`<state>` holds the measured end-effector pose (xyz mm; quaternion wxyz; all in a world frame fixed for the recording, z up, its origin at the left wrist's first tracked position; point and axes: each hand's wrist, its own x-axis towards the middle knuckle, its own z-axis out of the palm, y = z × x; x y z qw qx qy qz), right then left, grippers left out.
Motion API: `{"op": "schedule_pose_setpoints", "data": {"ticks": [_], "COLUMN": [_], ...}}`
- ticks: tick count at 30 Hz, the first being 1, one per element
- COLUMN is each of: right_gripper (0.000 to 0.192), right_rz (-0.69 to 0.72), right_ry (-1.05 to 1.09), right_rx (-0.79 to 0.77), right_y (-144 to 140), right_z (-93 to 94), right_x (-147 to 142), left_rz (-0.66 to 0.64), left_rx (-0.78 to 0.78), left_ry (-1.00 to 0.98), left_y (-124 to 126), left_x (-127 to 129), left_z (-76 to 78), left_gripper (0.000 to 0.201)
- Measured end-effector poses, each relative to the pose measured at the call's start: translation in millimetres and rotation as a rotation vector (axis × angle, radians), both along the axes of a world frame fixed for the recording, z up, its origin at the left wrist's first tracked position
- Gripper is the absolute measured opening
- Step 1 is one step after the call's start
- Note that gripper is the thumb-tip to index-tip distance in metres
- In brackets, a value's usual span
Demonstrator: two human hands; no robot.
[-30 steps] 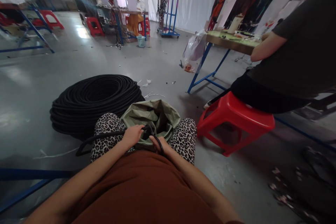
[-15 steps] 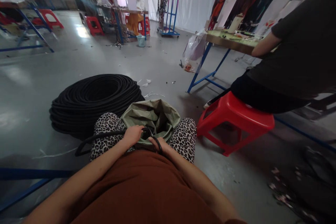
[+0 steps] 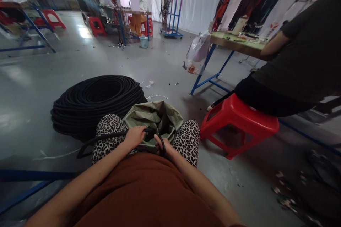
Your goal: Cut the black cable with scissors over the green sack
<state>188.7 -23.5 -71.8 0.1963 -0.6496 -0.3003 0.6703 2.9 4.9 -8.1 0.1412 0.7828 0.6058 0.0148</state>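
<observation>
My left hand [image 3: 135, 136] is closed around a black cord [image 3: 110, 136], which runs left over my knee and loops down beside it. The cord's end lies over the mouth of an open green fabric sack [image 3: 144, 110] between my knees. Close by on the right, my right hand [image 3: 162, 145] is closed on scissors [image 3: 162, 144] with a black looped handle. Their blades are hard to make out against the dark cord end. A big coil of black cord [image 3: 80, 113] lies on the floor at the left.
A person in dark clothes [image 3: 298, 53] sits on a red stool [image 3: 239, 120] at the right, by a worktable [image 3: 239, 47]. A plastic bag [image 3: 197, 53] hangs off that table. Blue metal bars [image 3: 34, 175] stand at lower left. A blue rack [image 3: 174, 10] stands farther back.
My right hand has turned and lifted slightly, with the scissors in it. The glint of metal by the cord end no longer shows. My left hand stays nearly in place.
</observation>
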Motion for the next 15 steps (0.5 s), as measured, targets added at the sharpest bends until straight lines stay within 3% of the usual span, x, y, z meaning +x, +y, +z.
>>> {"op": "schedule_pose_setpoints", "data": {"ticks": [6, 9, 15], "right_gripper": [0.047, 0.046, 0.04], "right_rz": [-0.073, -0.101, -0.018], "right_ry": [0.088, 0.107, 0.069], "right_rx": [0.012, 0.021, 0.047], "right_y": [2, 2, 2], "right_z": [0.5, -1.0, -6.1], "right_x": [1, 1, 1], "left_rz": [-0.018, 0.016, 0.143], "left_rx": [0.091, 0.056, 0.03], "left_ry": [-0.021, 0.036, -0.004], "left_y": [1, 3, 8], "left_x": [-14, -27, -43], "left_z": [11.7, 17.8, 24.2], "left_gripper": [0.037, 0.04, 0.044]}}
